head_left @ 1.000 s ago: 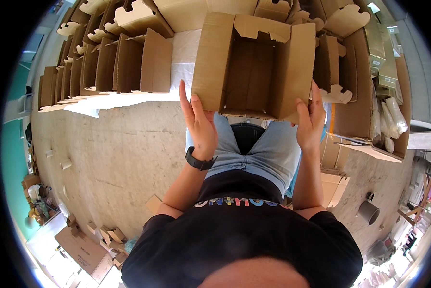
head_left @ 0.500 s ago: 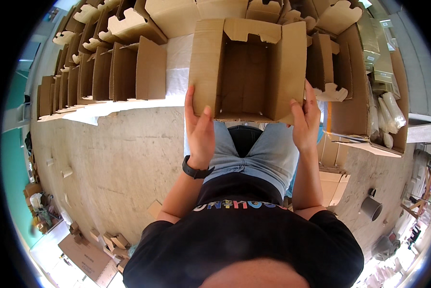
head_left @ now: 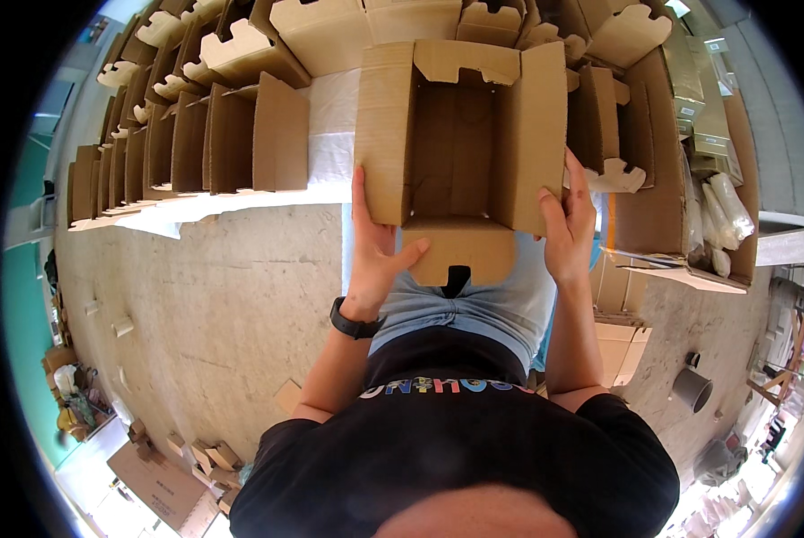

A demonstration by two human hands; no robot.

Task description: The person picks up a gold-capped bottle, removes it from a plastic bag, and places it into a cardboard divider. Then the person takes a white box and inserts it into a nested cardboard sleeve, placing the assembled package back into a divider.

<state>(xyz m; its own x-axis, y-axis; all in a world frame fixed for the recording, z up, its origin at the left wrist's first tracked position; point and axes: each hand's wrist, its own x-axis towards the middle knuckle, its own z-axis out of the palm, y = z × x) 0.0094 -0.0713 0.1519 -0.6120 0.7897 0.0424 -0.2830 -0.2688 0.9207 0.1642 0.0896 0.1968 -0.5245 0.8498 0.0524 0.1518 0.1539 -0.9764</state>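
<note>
Gaping brown carton [head_left: 454,148], near flap [head_left: 474,247] notched

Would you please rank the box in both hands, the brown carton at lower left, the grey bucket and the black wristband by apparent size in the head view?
1. Held box
2. Brown carton
Smallest, unranked: grey bucket and black wristband, which look alike.
</note>
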